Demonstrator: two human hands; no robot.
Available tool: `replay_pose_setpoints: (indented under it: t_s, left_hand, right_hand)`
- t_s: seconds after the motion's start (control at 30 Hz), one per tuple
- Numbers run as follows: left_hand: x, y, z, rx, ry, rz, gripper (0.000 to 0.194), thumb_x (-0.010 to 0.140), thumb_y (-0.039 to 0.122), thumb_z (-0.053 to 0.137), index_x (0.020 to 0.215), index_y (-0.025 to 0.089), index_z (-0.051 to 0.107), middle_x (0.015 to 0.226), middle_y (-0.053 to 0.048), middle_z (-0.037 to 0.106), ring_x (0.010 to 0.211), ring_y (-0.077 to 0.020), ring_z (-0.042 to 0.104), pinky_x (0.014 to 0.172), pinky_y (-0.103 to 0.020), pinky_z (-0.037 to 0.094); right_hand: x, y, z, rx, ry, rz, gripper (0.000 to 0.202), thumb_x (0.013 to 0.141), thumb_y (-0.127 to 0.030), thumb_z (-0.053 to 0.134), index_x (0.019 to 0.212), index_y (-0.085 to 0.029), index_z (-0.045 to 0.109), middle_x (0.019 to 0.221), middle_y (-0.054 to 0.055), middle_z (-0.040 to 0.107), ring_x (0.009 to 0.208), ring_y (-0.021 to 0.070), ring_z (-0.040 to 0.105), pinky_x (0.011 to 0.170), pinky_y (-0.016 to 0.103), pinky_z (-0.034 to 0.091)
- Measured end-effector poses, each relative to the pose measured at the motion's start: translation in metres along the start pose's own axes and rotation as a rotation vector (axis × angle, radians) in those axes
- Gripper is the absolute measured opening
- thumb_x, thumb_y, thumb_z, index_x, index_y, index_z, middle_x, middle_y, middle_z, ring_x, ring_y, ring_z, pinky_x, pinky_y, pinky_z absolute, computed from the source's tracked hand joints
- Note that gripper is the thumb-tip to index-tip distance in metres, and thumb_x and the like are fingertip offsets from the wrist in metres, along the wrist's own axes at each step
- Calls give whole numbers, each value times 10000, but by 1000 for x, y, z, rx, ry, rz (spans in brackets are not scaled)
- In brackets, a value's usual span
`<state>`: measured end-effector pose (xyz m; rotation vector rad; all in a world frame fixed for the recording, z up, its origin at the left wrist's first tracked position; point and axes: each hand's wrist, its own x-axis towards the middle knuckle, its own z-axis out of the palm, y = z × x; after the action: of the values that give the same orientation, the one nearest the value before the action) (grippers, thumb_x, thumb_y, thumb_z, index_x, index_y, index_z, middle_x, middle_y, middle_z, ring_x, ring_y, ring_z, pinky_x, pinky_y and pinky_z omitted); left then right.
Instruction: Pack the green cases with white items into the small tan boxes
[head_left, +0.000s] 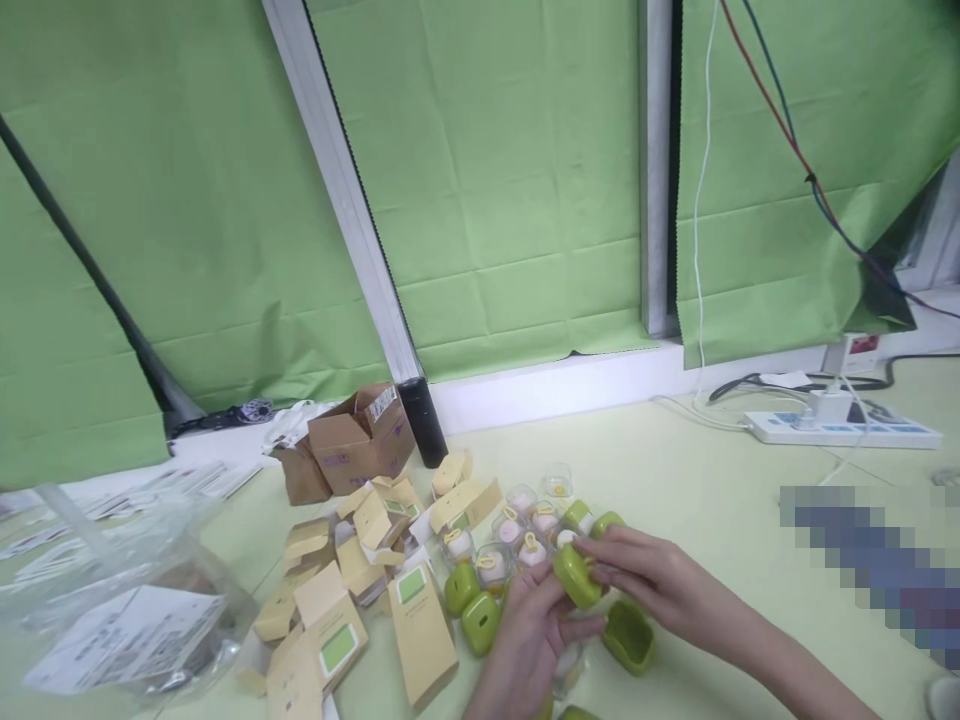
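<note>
While the glossy green, rounded plastic case [576, 578] slants toward the frame's lower right, the left hand's grip [527, 620] pinches its left side, the right hand's grip [654, 570] its upper right.

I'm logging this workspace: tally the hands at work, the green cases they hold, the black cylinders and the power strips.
Hands: 2 (left hand, right hand)
Held green case: 1
Black cylinder: 1
White power strip: 1
Total: 5

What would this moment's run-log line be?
left grip: on glossy green rounded case | right grip: on same case | nearby: hollow green shell, pale yellow cardboard boxes
</note>
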<state>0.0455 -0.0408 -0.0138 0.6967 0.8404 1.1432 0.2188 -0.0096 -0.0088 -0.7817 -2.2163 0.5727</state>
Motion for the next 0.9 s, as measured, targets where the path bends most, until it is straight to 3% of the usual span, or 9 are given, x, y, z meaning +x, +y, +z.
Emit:
replay_pose_setpoints:
  t_s: [0.07, 0.2, 0.43, 0.57, 0.67, 0.77, 0.83, 0.9]
  left_hand:
    - [-2, 3, 2, 38, -5, -16, 246, 702, 295, 695, 885, 131, 683, 854, -83, 691, 793, -187, 656, 555, -213, 552]
    - [-7, 9, 7, 153, -34, -40, 264, 697, 309, 701, 856, 99, 690, 811, -89, 684, 755, -180, 659, 522, -192, 544]
    - [-8, 13, 1, 175, -13, -74, 229, 639, 233, 747, 819, 111, 674, 795, -71, 701, 643, -144, 648, 536, -215, 545]
    - [-8, 15, 0, 168, -104, -86, 255, 670, 226, 728, 879, 94, 663, 892, -103, 705, 801, -177, 667, 655, -200, 535]
    - [-7, 14, 0, 143, -151, -53, 245, 693, 193, 708, 914, 100, 661, 958, -99, 695, 894, -190, 654, 771, -221, 518]
    - [-7, 10, 0, 134, -153, -95, 230, 718, 218, 688, 911, 97, 655, 945, -103, 696, 854, -187, 667, 755, -231, 523]
    - [-7, 7, 3, 122, -153, -92, 277, 745, 274, 660, 964, 107, 634, 940, -110, 696, 820, -193, 675, 694, -240, 533]
    - [-6, 8, 8, 148, -171, -18, 331, 763, 311, 630, 1037, 129, 602, 929, -109, 697, 808, -201, 674, 641, -247, 529]
  right_hand:
    - [1, -3, -2, 85, 14, 36, 250, 906, -270, 435, 1122, -251, 559, 927, 38, 630, 771, 140, 608, 659, 226, 483]
    - [1, -7, -4, 109, 47, 35, 126, 889, -253, 466, 892, -221, 587, 825, 23, 628, 734, 139, 590, 642, 228, 471]
    - [-3, -10, -5, -18, -55, -139, 168, 880, -130, 444, 791, -207, 563, 723, -1, 572, 652, 107, 547, 575, 181, 417]
    - [-5, 2, 1, -130, 27, -193, 222, 891, -136, 407, 749, -195, 567, 686, 9, 564, 599, 107, 527, 497, 189, 372]
    - [-5, 11, 4, -125, 76, -188, 232, 900, -161, 405, 760, -189, 588, 680, 19, 557, 576, 115, 506, 473, 207, 357]
    - [-2, 12, 6, 37, 84, -177, 209, 903, -232, 451, 789, -188, 621, 707, 28, 575, 636, 126, 548, 542, 216, 432]
    - [0, 6, 7, 134, 105, -133, 156, 878, -291, 512, 899, -198, 635, 825, 50, 599, 746, 146, 587, 613, 232, 479]
    - [1, -2, 6, 207, 102, -49, 312, 808, -319, 614, 1103, -225, 573, 1003, 68, 586, 874, 172, 588, 678, 255, 498]
